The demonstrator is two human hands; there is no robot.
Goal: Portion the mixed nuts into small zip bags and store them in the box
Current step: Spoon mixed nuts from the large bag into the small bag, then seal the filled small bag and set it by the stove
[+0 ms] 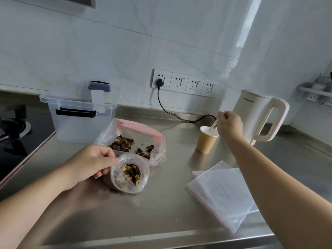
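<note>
On the steel counter (161,212), the left hand (89,164) pinches open a small zip bag (130,174) half-filled with nuts while the right hand (229,125) grips a white spoon (214,125) in the paper cup (206,141), so sealing and boxing (80,112) likely follow.

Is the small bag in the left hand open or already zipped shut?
Open. The left hand holds the small bag by its rim, the mouth gapes round, and the nuts inside show from above.
</note>
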